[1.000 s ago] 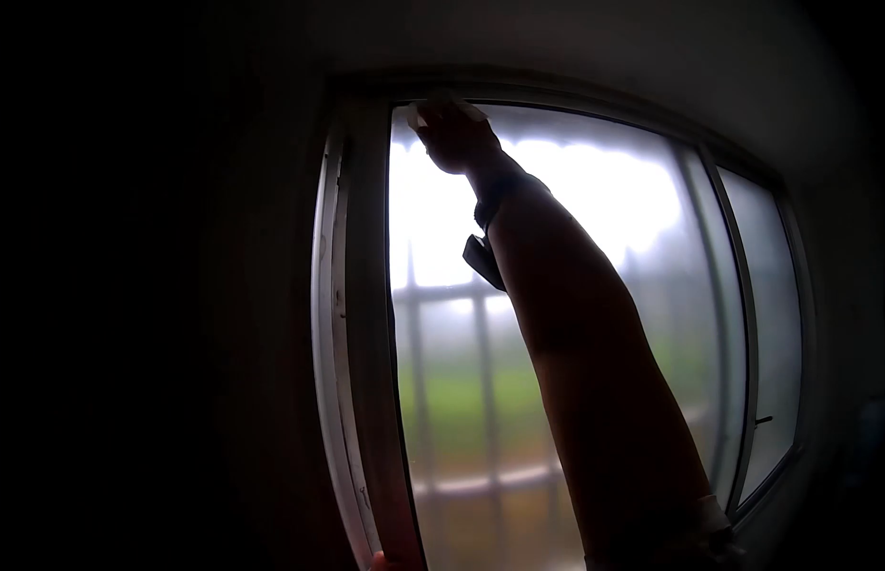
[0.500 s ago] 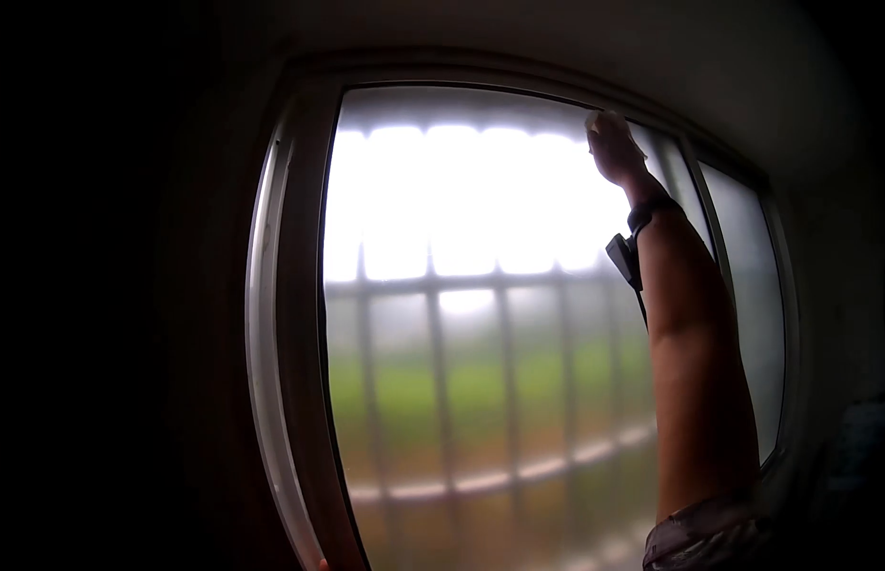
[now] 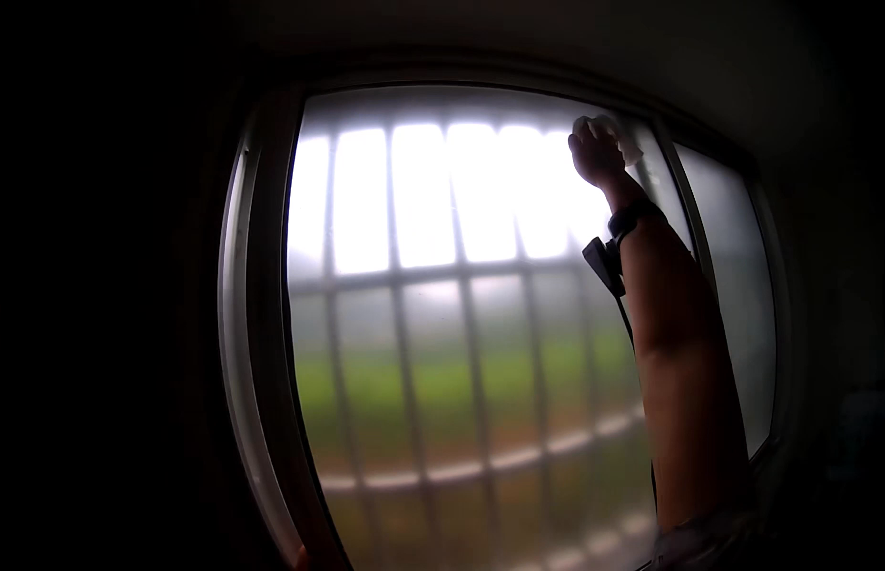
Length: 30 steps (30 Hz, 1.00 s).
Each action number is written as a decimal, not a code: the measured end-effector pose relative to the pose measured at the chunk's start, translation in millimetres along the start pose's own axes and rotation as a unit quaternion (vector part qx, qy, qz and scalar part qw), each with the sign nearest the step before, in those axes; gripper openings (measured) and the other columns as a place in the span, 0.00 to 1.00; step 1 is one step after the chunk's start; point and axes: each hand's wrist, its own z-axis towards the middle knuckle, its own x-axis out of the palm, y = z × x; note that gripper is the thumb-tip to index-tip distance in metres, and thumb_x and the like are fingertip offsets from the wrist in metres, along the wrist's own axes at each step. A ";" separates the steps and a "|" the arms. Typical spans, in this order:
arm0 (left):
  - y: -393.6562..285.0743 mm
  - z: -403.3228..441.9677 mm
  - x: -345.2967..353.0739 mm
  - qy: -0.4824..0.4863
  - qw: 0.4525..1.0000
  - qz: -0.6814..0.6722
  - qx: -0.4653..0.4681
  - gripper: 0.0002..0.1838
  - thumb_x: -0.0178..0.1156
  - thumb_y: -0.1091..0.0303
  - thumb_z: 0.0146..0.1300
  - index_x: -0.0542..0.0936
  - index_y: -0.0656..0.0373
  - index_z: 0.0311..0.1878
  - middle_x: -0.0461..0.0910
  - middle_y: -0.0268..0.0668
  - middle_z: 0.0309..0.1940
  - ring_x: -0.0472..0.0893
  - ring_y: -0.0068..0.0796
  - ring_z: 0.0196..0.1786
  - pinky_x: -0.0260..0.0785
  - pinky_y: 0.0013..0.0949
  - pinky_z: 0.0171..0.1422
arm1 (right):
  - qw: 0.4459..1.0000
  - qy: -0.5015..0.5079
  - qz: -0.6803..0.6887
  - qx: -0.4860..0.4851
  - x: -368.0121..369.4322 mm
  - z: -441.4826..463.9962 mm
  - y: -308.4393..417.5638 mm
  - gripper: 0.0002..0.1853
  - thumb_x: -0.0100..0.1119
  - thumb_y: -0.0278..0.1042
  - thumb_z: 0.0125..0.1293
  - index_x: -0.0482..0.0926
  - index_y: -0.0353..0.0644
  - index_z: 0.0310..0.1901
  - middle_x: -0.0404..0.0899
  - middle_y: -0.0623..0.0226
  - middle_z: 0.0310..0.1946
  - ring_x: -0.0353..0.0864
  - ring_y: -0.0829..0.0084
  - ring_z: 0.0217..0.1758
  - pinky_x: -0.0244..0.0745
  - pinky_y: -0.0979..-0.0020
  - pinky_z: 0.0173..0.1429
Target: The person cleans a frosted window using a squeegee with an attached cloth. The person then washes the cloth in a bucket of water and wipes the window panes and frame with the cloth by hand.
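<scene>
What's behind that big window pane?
Through the pane you can make out dark bars, a pale curved band and blurry green and brown areas. Whatever lies directly behind the raised right arm is hidden.

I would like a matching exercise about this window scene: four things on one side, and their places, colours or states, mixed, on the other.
1. Right hand
2. Left hand
3. Wristband
4. Grass-like strip

A. green, blurred behind the large pane
B. raised near the pane's upper right corner
C. at the window frame's lower left
D. black, worn

Pairs: 1-B, 2-C, 3-D, 4-A
</scene>
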 end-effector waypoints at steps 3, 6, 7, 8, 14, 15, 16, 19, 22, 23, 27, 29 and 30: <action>15.9 -13.4 18.4 -0.076 0.985 -0.151 -0.022 0.20 0.43 0.55 0.70 0.73 0.65 0.45 0.75 0.43 0.34 0.73 0.39 0.37 0.66 0.37 0.42 | 0.978 -0.067 -0.038 -0.196 1.5 -4.4 102.6 0.25 0.33 0.48 0.67 0.57 0.55 0.65 0.49 0.58 0.69 0.53 0.51 0.69 0.52 0.45 0.66; 21.9 -29.8 35.1 -0.113 0.976 -0.183 -0.022 0.21 0.42 0.54 0.70 0.72 0.64 0.47 0.75 0.42 0.35 0.74 0.36 0.38 0.67 0.36 0.43 | 0.940 -0.171 0.079 -0.284 -30.8 -70.6 208.4 0.20 0.42 0.42 0.65 0.65 0.48 0.57 0.62 0.59 0.60 0.61 0.55 0.64 0.59 0.46 0.62; 26.6 -32.5 40.7 -0.119 0.973 -0.197 -0.026 0.21 0.42 0.54 0.70 0.72 0.64 0.48 0.75 0.41 0.36 0.74 0.35 0.38 0.67 0.35 0.44 | 0.934 -0.101 0.170 -0.298 -57.1 -96.8 232.0 0.17 0.40 0.40 0.66 0.68 0.48 0.54 0.64 0.60 0.58 0.61 0.57 0.63 0.60 0.46 0.61; 32.8 -37.0 43.6 -0.124 0.969 -0.213 -0.030 0.22 0.41 0.53 0.70 0.72 0.64 0.49 0.75 0.41 0.36 0.74 0.34 0.39 0.67 0.35 0.44 | 0.926 -0.096 0.182 -0.317 -66.1 -113.4 249.8 0.15 0.40 0.39 0.66 0.70 0.48 0.52 0.65 0.61 0.57 0.63 0.59 0.63 0.60 0.48 0.61; 51.6 -34.2 55.7 -0.127 0.965 -0.227 -0.019 0.23 0.39 0.53 0.70 0.71 0.64 0.52 0.76 0.41 0.38 0.74 0.32 0.40 0.67 0.34 0.45 | 0.890 -0.096 0.260 -0.362 -59.4 -106.2 243.5 0.14 0.42 0.40 0.67 0.72 0.46 0.49 0.72 0.63 0.48 0.72 0.62 0.53 0.68 0.62 0.57; 43.3 -35.6 54.2 -0.122 0.976 -0.182 -0.007 0.23 0.39 0.54 0.71 0.71 0.64 0.52 0.76 0.42 0.38 0.74 0.33 0.40 0.67 0.35 0.45 | 0.897 -0.149 0.209 -0.358 -54.2 -102.2 226.1 0.14 0.42 0.40 0.67 0.72 0.46 0.50 0.72 0.63 0.49 0.72 0.61 0.53 0.69 0.62 0.57; 37.8 -36.1 53.9 -0.115 0.982 -0.151 0.004 0.23 0.39 0.54 0.71 0.71 0.64 0.52 0.76 0.43 0.38 0.74 0.35 0.40 0.67 0.36 0.45 | 0.898 -0.200 0.190 -0.342 -38.1 -92.3 206.1 0.15 0.42 0.40 0.67 0.71 0.46 0.52 0.71 0.63 0.51 0.71 0.62 0.54 0.69 0.62 0.57; 27.0 -33.7 48.7 -0.101 0.992 -0.071 0.041 0.22 0.38 0.55 0.71 0.71 0.65 0.52 0.75 0.46 0.38 0.75 0.38 0.39 0.67 0.37 0.45 | 0.925 -0.233 0.133 -0.270 -20.8 -66.5 116.9 0.16 0.43 0.40 0.66 0.69 0.47 0.53 0.68 0.62 0.54 0.69 0.60 0.57 0.68 0.62 0.58; 34.4 -35.7 42.6 -0.121 0.984 0.062 0.115 0.22 0.38 0.56 0.72 0.71 0.66 0.53 0.75 0.49 0.38 0.75 0.42 0.39 0.68 0.39 0.45 | 0.988 -0.019 0.079 -0.132 -40.8 -70.3 4.9 0.26 0.32 0.48 0.70 0.55 0.51 0.67 0.54 0.59 0.68 0.57 0.59 0.69 0.57 0.60 0.69; 42.5 -34.8 38.2 -0.150 0.966 0.130 0.163 0.22 0.38 0.57 0.72 0.71 0.66 0.53 0.75 0.50 0.38 0.75 0.43 0.39 0.68 0.40 0.46 | 0.992 -0.053 0.043 -0.103 -24.4 -70.4 -37.5 0.27 0.33 0.48 0.70 0.56 0.47 0.67 0.55 0.57 0.67 0.57 0.58 0.68 0.55 0.61 0.70; -45.2 -9.3 23.1 -0.007 0.996 -0.071 0.045 0.20 0.37 0.62 0.72 0.71 0.67 0.53 0.74 0.51 0.37 0.74 0.48 0.38 0.67 0.41 0.45 | 0.996 -0.092 0.007 0.008 16.6 -92.9 -115.5 0.27 0.35 0.47 0.70 0.57 0.39 0.65 0.56 0.51 0.66 0.55 0.52 0.68 0.55 0.56 0.70; -19.5 -24.9 29.7 -0.030 0.999 0.005 0.044 0.19 0.37 0.61 0.72 0.71 0.66 0.52 0.75 0.49 0.36 0.74 0.49 0.37 0.67 0.41 0.44 | 0.994 -0.057 -0.039 0.085 12.8 -100.9 -117.9 0.27 0.35 0.47 0.69 0.57 0.43 0.66 0.56 0.53 0.66 0.55 0.52 0.69 0.56 0.54 0.69; -15.0 -32.7 39.7 -0.057 0.995 0.081 0.033 0.20 0.36 0.60 0.72 0.72 0.66 0.51 0.75 0.48 0.35 0.74 0.49 0.36 0.67 0.41 0.43 | 0.995 -0.052 -0.033 0.079 12.0 -94.2 -115.8 0.27 0.35 0.47 0.69 0.57 0.43 0.66 0.56 0.53 0.66 0.55 0.52 0.69 0.56 0.54 0.69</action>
